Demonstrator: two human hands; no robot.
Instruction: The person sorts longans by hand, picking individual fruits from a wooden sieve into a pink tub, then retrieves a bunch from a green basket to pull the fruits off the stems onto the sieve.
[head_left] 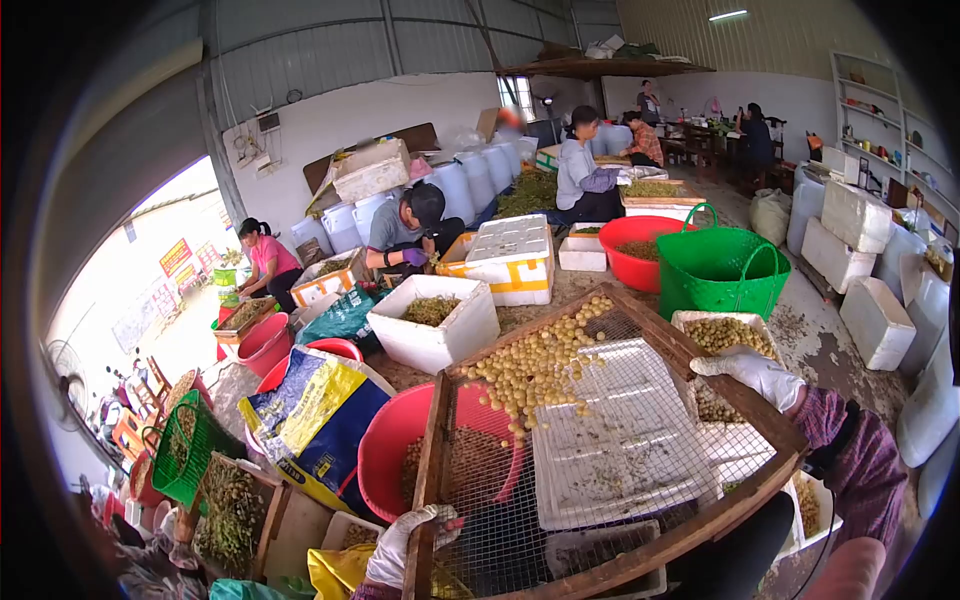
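Note:
A large wood-framed mesh sieve (610,455) is tilted in front of me, held between both hands. My left hand (408,545), in a white glove, is closed round the frame's near left corner. On the right side of the frame, my right hand (750,378) in another white glove grips the wood. Small round yellowish fruits (535,375) are gathered on the mesh towards its far left part. Through the mesh shows a white foam lid or box (620,440). A red basin (385,450) with similar small fruits stands under the sieve's left side.
Foam boxes (435,310), a green basket (725,265) and a red tub (635,250) stand beyond the sieve. A blue and yellow sack (315,415) lies at left. Several people sit among boxes, including one in a dark cap (415,225). Fruit boxes (725,335) flank my right hand.

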